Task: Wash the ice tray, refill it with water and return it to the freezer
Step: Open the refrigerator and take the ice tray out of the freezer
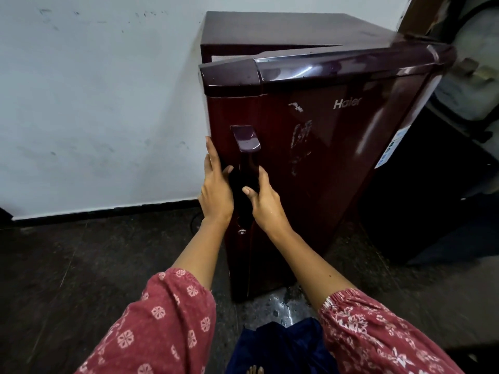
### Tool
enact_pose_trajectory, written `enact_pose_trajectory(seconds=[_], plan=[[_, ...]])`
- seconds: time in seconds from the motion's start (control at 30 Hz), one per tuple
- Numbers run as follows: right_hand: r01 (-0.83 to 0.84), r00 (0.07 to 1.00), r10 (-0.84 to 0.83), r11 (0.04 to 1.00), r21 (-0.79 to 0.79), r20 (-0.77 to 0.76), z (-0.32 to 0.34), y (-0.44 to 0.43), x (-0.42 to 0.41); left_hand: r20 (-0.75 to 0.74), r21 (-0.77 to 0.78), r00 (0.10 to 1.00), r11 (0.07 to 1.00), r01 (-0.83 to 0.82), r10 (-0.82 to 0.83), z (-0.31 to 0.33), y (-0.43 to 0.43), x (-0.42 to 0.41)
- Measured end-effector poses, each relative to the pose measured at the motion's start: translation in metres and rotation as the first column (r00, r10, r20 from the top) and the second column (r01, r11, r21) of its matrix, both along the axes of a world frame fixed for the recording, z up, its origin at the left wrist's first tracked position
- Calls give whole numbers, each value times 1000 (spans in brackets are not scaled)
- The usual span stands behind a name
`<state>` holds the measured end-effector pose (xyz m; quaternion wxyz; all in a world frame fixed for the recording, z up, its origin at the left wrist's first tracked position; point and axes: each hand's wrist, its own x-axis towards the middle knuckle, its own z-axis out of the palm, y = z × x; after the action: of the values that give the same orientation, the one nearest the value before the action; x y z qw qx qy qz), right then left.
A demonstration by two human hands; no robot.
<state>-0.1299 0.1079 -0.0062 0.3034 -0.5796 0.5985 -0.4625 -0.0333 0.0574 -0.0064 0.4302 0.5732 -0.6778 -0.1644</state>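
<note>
1. A small maroon Haier fridge [337, 163] stands on the dark stone floor [67, 265], its left side close to the pale wall [94, 103].
2. Its door [310, 211] is slightly ajar: a narrow gap shows at the top left between the door and the cabinet behind it.
3. The left hand [216, 195] lies flat against the door's left edge. The fingers are straight and close together, pointing up, and the thumb reaches out toward the handle [247, 147].
4. The right hand [266, 203] grips the dark lower bar of the handle from the right. The thumb tip is on the bar's front and the index finger runs up its right side. The other fingers are tucked out of sight.
5. The 2 hands are just beside each other, with the handle bar between them.
6. A round lock [241, 231] sits just below the hands.
7. Both forearms come out of red sleeves [162, 319] with a floral print.
8. A wet patch [280, 300] shines on the floor at the door's foot, and dark blue cloth [283, 346] hangs below it.
9. I cannot tell where the ice tray is.
</note>
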Motion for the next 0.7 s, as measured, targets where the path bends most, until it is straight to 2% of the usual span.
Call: enact_pose_trajectory(seconds=[0.17,0.37,0.53,0.7], plan=[[21,999,-22,1000,-18,-31,-4,54,-12,68,-28,998,1000,-13,15,-1,49,-5],[105,991,-104,994,7,-82,-10,115,-21,10,-43,999,998,48,-48,-7,106,-21],[107,983,-105,994,10,-151,-13,159,-38,58,-99,997,994,55,-49,-15,147,-37],[107,938,-132,990,-92,-322,-20,203,-52,56,-135,997,989,55,-47,-22,181,-56]])
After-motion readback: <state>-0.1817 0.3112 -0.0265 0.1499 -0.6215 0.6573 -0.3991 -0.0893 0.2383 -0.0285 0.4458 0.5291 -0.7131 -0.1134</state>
